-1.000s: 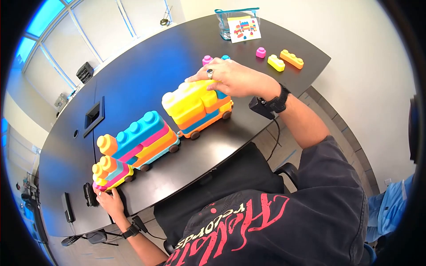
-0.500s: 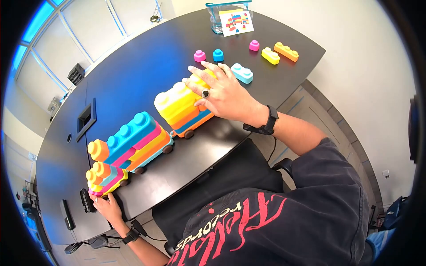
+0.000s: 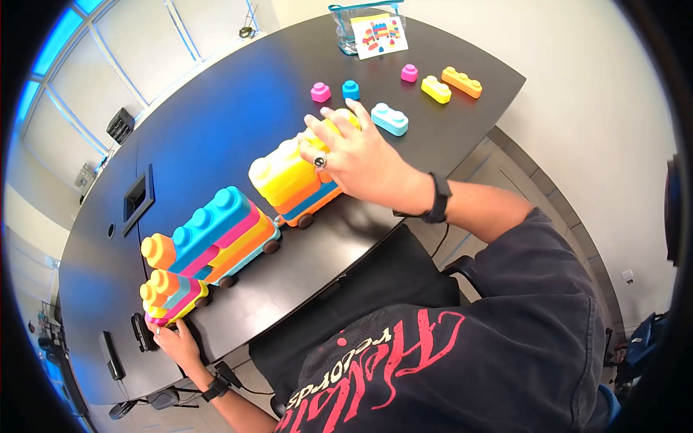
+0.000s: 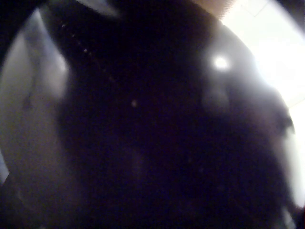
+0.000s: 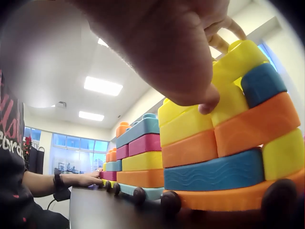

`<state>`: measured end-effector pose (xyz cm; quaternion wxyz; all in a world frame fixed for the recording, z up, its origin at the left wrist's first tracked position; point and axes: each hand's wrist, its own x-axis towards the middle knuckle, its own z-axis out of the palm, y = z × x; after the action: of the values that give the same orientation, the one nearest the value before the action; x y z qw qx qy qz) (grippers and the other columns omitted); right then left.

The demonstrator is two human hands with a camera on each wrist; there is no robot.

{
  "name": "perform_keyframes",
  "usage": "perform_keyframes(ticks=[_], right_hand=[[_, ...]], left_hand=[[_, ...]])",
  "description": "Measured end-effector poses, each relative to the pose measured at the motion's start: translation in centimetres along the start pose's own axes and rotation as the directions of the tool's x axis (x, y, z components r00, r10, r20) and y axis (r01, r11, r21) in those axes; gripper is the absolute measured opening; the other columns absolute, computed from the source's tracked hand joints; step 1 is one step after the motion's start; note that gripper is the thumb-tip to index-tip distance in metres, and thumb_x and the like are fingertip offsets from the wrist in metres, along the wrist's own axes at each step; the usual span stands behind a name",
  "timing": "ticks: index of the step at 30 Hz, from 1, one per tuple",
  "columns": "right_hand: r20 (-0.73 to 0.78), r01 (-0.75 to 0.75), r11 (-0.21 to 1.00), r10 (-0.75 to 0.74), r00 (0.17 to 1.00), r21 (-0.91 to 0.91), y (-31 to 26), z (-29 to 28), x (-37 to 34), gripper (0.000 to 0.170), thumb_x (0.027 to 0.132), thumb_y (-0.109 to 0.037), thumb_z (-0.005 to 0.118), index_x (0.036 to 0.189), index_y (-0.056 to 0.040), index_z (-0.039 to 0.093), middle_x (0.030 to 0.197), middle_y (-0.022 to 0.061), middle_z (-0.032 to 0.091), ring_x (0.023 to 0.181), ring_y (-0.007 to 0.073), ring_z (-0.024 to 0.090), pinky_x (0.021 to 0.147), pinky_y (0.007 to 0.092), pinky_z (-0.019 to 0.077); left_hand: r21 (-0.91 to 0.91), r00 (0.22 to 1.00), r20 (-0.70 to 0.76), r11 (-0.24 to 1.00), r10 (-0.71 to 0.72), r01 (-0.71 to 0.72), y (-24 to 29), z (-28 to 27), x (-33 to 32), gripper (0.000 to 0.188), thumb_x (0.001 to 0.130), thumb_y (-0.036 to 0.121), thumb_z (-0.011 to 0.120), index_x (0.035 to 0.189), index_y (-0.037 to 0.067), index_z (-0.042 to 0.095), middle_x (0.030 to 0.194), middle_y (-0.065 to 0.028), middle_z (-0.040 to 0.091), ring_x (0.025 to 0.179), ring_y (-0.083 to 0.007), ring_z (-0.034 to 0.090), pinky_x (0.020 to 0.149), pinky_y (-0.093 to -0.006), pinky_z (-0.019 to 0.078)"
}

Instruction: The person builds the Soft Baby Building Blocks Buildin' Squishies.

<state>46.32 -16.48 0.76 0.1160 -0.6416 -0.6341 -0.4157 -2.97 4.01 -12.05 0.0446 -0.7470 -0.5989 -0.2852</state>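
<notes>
A train of stacked toy blocks stands in three cars on the table. My right hand (image 3: 364, 159) lies over the rear car's top (image 5: 231, 67), its thumb against the near side of the yellow blocks (image 5: 186, 121) and its fingers reaching across to the far side. At the other end, the fingers of my left hand (image 3: 179, 345) touch the low edge of the small front car (image 3: 173, 296); the right wrist view shows that hand (image 5: 88, 179) stretched toward it. Between them is the middle car (image 3: 227, 234), with blue blocks on top. The left wrist view is dark.
Loose blocks lie beyond the rear car: pink (image 3: 320, 92), blue (image 3: 351, 89), light blue (image 3: 390, 119), another pink (image 3: 409, 73), yellow (image 3: 436, 89) and orange (image 3: 462, 82). A clear bag (image 3: 346, 32) with a picture card (image 3: 380, 37) stands at the far edge.
The head view has shifted. My right hand has moved nearer along the rear car's top, uncovering the loose blue and light blue blocks. My left hand stays at the front car.
</notes>
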Motion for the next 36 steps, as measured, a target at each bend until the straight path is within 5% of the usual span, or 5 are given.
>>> perform_keyframes(ticks=[3,5,13,22,36], right_hand=[[0.158,-0.057,0.852,-0.03,0.987,0.52,3.8,-0.9,2.1,0.04,0.094,-0.043,0.065,0.118,-0.0111,0.063,0.122,0.0102,0.065,0.109,0.0276,0.064,0.101,0.0473,0.0434],[0.242,-0.294,0.338,0.187,0.952,0.894,7.8,1.3,3.4,0.046,0.093,-0.049,0.064,0.117,-0.0093,0.062,0.106,0.0141,0.07,0.099,0.0312,0.067,0.089,0.0408,0.0509],[0.888,-0.573,0.818,0.298,0.352,-0.048,15.5,9.1,-2.7,0.072,0.081,-0.038,0.078,0.138,-0.0036,0.05,0.126,0.0203,0.065,0.109,0.0362,0.066,0.089,0.0462,0.0549],[0.177,-0.172,0.728,0.071,0.982,0.664,11.3,-0.2,3.8,0.05,0.096,-0.021,0.062,0.144,-0.0146,0.05,0.113,0.0158,0.062,0.106,0.0317,0.06,0.093,0.041,0.049],[0.106,0.106,0.856,-0.184,0.977,0.506,5.1,-1.1,4.6,0.044,0.097,-0.021,0.058,0.14,-0.0176,0.055,0.105,0.0127,0.061,0.099,0.0326,0.061,0.082,0.0439,0.0534]], left_hand=[[0.039,0.998,-0.049,0.999,0.034,-0.032,0.0,0.2,-0.3,0.075,0.091,0.025,0.06,0.151,-0.004,0.026,0.14,-0.0278,0.046,0.112,-0.0452,0.048,0.101,-0.0512,0.0385],[0.039,0.999,-0.031,0.999,0.026,-0.025,-0.4,0.2,0.0,0.075,0.091,0.026,0.06,0.151,-0.005,0.026,0.141,-0.0275,0.046,0.113,-0.045,0.048,0.102,-0.0509,0.0382],[0.055,0.996,-0.025,0.995,0.084,-0.082,0.0,-0.1,-0.2,0.073,0.09,0.024,0.059,0.15,-0.003,0.027,0.14,-0.0255,0.046,0.113,-0.0447,0.047,0.102,-0.0505,0.0381],[0.013,0.999,0.007,0.999,0.036,-0.036,0.5,-0.5,-0.2,0.067,0.088,0.019,0.059,0.146,-0.003,0.033,0.143,-0.0233,0.042,0.114,-0.0442,0.047,0.102,-0.0495,0.0382],[0.038,0.994,-0.032,0.994,0.101,-0.099,0.4,-0.5,-0.1,0.064,0.088,0.019,0.06,0.144,-0.004,0.038,0.151,-0.0215,0.038,0.116,-0.0443,0.048,0.102,-0.05,0.0394]])
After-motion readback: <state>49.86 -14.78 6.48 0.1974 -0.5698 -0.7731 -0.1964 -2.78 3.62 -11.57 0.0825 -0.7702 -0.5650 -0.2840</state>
